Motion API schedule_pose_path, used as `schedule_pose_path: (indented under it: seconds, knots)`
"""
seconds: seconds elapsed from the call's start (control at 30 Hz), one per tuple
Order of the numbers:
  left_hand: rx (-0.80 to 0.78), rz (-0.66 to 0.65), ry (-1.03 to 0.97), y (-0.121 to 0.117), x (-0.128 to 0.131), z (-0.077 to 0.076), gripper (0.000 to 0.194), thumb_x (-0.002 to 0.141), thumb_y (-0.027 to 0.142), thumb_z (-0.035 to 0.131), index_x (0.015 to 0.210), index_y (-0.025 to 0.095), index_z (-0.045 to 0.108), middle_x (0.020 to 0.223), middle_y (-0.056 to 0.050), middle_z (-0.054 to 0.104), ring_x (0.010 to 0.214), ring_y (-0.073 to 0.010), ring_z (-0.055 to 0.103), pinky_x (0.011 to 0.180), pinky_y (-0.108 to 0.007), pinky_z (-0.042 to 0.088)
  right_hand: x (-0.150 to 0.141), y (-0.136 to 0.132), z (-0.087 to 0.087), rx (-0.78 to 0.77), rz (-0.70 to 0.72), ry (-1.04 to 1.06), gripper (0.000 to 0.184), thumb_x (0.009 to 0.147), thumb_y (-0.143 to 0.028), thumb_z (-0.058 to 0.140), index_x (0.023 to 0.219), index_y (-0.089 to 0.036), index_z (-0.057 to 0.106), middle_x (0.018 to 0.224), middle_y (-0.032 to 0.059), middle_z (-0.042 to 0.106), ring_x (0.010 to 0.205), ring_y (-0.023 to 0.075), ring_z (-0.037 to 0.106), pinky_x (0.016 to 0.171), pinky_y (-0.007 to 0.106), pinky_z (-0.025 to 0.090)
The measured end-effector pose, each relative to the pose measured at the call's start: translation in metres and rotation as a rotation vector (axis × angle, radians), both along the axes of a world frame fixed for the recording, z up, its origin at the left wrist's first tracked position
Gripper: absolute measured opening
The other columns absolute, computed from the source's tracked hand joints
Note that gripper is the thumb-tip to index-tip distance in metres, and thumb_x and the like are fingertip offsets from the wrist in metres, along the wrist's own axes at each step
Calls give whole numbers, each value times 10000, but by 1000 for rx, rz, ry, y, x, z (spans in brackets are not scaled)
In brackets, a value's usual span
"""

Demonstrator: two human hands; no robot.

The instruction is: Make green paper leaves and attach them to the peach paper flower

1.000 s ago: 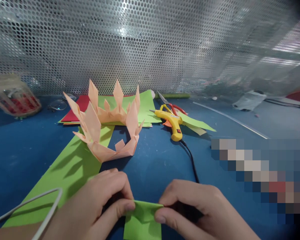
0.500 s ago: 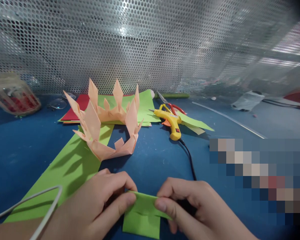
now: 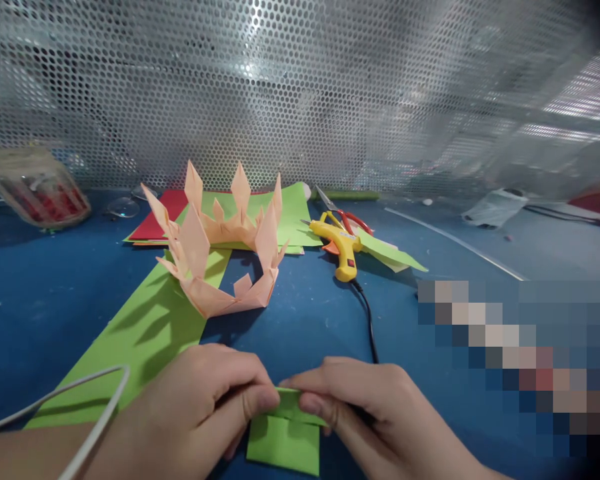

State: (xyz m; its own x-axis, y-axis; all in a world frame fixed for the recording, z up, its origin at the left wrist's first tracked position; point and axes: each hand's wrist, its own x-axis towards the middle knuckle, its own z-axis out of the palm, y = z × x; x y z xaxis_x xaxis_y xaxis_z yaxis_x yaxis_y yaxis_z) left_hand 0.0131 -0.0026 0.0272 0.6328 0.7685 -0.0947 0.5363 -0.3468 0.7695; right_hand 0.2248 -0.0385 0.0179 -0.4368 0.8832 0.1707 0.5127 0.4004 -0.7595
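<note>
A small folded piece of green paper [image 3: 284,443] lies between my hands at the bottom middle of the head view. My left hand [image 3: 215,400] pinches its upper left corner between thumb and fingers. At the upper right, my right hand [image 3: 365,407] grips the folded flap, its index finger stretched along the top edge. Several creases cross the paper. Just beyond my hands stands a peach paper crown [image 3: 235,303] with pointed folded tips, resting partly on a long green paper strip [image 3: 130,333].
A yellow glue gun [image 3: 347,250] with a black cord lies right of the crown, beside red-handled scissors [image 3: 353,219]. Red and green sheets [image 3: 295,220] lie behind. A jar [image 3: 45,193] stands far left, a clear stick [image 3: 455,243] lies right, and a white cable [image 3: 115,393] crosses my left arm.
The top flap of the green paper is now folded down further across it. My right hand has shifted left, its index finger now over the top edge. The view has turned slightly.
</note>
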Motion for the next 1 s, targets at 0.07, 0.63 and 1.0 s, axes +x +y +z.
schedule_pose_path:
  seconds: [0.07, 0.63, 1.0]
  knots:
    - [8, 11, 19, 1, -1, -1, 351, 928, 337, 438, 610, 219, 527, 517, 74, 510, 489, -98, 500, 505, -191, 344, 2, 1, 0, -67, -19, 34, 242, 1001, -246, 547, 941, -265, 781, 734, -17, 756, 653, 126, 659, 625, 188, 491]
    - [366, 118, -54, 0, -9, -17, 424, 977, 375, 526, 587, 208, 543, 549, 72, 525, 509, -84, 504, 519, -189, 358, 10, 13, 5, -287, -67, 140, 204, 916, -280, 614, 811, -240, 784, 647, -12, 704, 628, 143, 637, 635, 237, 509]
    - [234, 39, 8, 3, -14, -18, 637, 984, 601, 461, 508, 182, 406, 491, 72, 347, 451, -80, 364, 456, -235, 225, 12, 15, 6, -33, -263, 20, 640, 859, -666, 639, 510, -219, 342, 499, -63, 357, 486, 107, 329, 440, 234, 265]
